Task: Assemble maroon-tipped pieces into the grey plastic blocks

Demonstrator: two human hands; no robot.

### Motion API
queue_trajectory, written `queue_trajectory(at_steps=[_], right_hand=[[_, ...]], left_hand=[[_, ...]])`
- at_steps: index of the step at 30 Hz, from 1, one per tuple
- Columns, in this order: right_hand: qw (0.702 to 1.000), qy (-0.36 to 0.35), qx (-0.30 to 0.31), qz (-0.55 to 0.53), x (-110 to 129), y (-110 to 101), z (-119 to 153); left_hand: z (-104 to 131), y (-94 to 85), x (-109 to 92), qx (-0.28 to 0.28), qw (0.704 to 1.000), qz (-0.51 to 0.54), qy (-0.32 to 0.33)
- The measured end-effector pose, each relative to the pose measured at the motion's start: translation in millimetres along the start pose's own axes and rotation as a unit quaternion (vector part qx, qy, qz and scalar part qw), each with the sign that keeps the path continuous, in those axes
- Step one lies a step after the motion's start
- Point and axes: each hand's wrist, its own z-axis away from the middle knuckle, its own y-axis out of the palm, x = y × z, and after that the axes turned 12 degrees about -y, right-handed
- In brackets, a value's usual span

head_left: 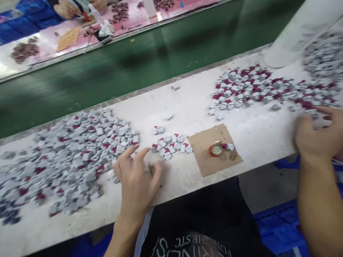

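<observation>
My left hand [139, 176] hovers over the bench with fingers apart, beside the right edge of a big heap of small grey and maroon plastic pieces [80, 157]. A smaller cluster of the same pieces [171, 144] lies just past its fingertips. My right hand [317, 132], blurred, reaches to the near edge of another pile of grey and maroon pieces [249, 87]; its thumb and index finger are spread. Between the hands a cardboard square [214, 166] carries a red-rimmed round lid [215, 150], with one grey and maroon piece [227, 146] touching it.
A white cylinder [297, 39] stands at the back right, near a grey heap [325, 53]. A green conveyor belt [150, 60] runs behind the white bench [182, 175]. Across it, another person's hands [66, 9] work at a pink table. Blue crates [281, 228] are below right.
</observation>
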Motion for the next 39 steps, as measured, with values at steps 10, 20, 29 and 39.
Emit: queue_trajectory(at_steps=[10,20,29,39], right_hand=[[0.927,0.119,0.008,-0.355,86,-64,1],[0.926,0.012,0.235,-0.295,115,-91,28],[0.916,-0.007,0.270,-0.296,108,-84,33],[0.893,0.023,0.283,-0.348,112,-90,30]], left_hand=[[-58,20.4,-72,0.072,0.978,0.147,0.132],[-153,59.9,-72,0.143,0.988,0.027,0.057],[-251,85.8,-63,0.167,0.985,0.039,-0.026],[-237,64.3,-80,0.258,0.963,0.063,-0.040]])
